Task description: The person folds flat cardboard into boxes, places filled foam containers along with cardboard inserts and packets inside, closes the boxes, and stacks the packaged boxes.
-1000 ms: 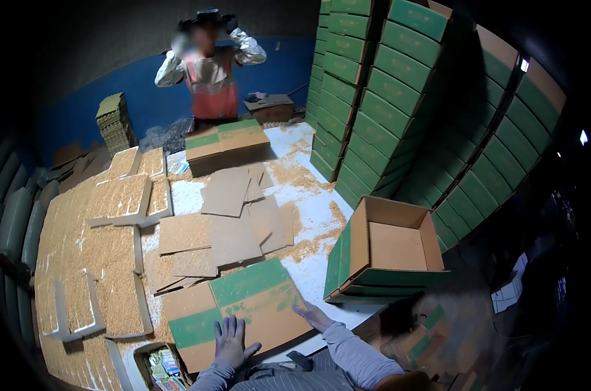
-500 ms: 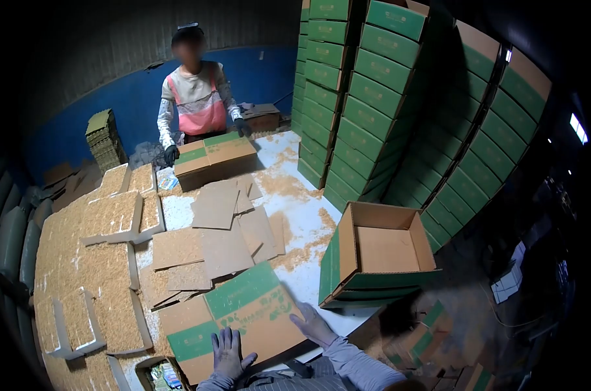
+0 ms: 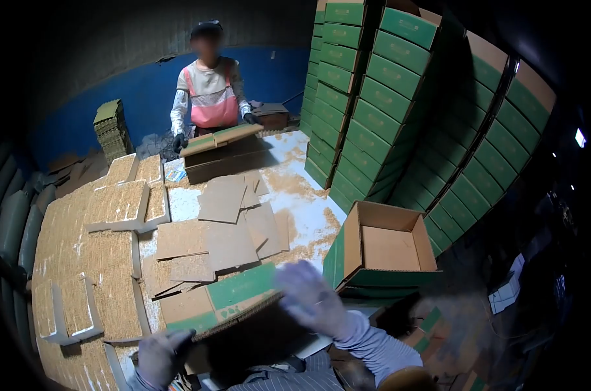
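Before me on the table is a cardboard box with a green-banded lid, its near edge tilted up and a dark gap below it. My left hand, in a greyish glove, is closed at the lid's lower left corner. My right hand, gloved and smeared by motion, is raised at the lid's right end with its fingers apart; whether it touches the lid I cannot tell. Right of it stands an open box with bare brown inner walls.
Across the table a co-worker holds up the lid of another box. Loose cardboard sheets lie mid-table. Trays filled with tan granular material cover the left side. Tall stacks of green boxes rise at the right.
The near lid has gone from lying flat to tilted up. My left hand has moved left and closed on its edge; my right hand has lifted off its surface. The co-worker's lid has risen too.
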A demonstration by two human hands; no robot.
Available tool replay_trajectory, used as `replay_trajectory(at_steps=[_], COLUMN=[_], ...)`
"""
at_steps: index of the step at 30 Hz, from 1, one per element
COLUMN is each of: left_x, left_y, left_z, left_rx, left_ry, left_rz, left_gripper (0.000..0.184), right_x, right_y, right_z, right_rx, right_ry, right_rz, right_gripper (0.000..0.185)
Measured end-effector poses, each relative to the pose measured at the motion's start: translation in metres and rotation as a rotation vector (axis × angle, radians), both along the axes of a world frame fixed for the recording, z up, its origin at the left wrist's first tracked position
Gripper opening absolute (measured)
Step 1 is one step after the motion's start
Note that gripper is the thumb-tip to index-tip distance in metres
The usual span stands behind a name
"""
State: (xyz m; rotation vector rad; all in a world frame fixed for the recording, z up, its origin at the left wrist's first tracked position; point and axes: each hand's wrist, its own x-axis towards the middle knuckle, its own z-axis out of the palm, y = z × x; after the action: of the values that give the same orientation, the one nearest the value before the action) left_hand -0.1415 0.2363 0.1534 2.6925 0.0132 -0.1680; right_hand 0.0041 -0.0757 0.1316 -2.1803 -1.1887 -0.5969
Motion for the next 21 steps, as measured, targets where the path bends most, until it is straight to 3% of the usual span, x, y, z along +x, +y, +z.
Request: replay_trajectory(at_steps=[1, 2, 4, 5, 7, 10, 12, 14, 15, 16, 18, 20, 21], left_x=[0.01, 0.023, 0.039, 0.044, 0.051, 0.043, 0.045, 0.046, 0.04, 0.035, 0.024, 0.031, 0.039], left_y=[-0.002, 0.005, 0.029, 0.039, 0.057, 0.068, 0.056, 0.033, 0.017, 0.011, 0.005, -0.002, -0.013], left_z=[0.005, 0.013, 0.0, 0.002, 0.007, 0.005, 0.012, 0.014, 0.025, 0.041, 0.064, 0.026, 0.015], left_rx=[0.06, -0.017, -0.463, -0.465, -0.689, -0.822, -0.713, 0.088, 0.269, 0.269, 0.094, -0.091, 0.167], left_ry=[-0.164, -0.022, 0.323, 0.32, 0.584, 0.611, 0.531, -0.006, -0.03, -0.032, -0.007, -0.141, 0.11], left_rz=[0.023, 0.024, 0.242, 0.244, 0.208, 0.226, 0.254, 0.249, 0.215, 0.223, 0.071, -0.189, -0.276], left_gripper=[0.022, 0.03, 0.037, 0.037, 0.037, 0.039, 0.04, 0.043, 0.051, 0.051, 0.06, 0.063, 0.055], right_x=[0.0, 0.004, 0.01, 0.012, 0.013, 0.005, 0.005, 0.036, 0.045, 0.049, 0.031, 0.014, 0.01], right_y=[0.017, 0.033, 0.042, 0.042, 0.036, 0.018, 0.02, 0.042, 0.047, 0.053, 0.065, 0.093, 0.105], right_z=[-0.009, -0.026, -0.038, -0.038, -0.048, -0.081, -0.08, -0.061, -0.036, -0.007, 0.038, 0.024, -0.002], right_rx=[0.0, -0.09, -0.18, -0.157, -0.133, 0.009, 0.154, 0.341, 0.334, 0.325, 0.066, -0.36, -0.698], right_ry=[0.001, -0.035, -0.075, -0.091, -0.111, -0.224, -0.17, -0.018, 0.077, 0.158, 0.125, 0.032, 0.063], right_rz=[0.004, 0.019, 0.036, 0.059, 0.082, 0.238, 0.269, 0.244, 0.489, 0.736, 0.93, 0.898, 0.829], right_gripper=[0.046, 0.046, 0.046, 0.045, 0.043, 0.039, 0.026, 0.004, 0.007, 0.011, 0.03, 0.043, 0.051])
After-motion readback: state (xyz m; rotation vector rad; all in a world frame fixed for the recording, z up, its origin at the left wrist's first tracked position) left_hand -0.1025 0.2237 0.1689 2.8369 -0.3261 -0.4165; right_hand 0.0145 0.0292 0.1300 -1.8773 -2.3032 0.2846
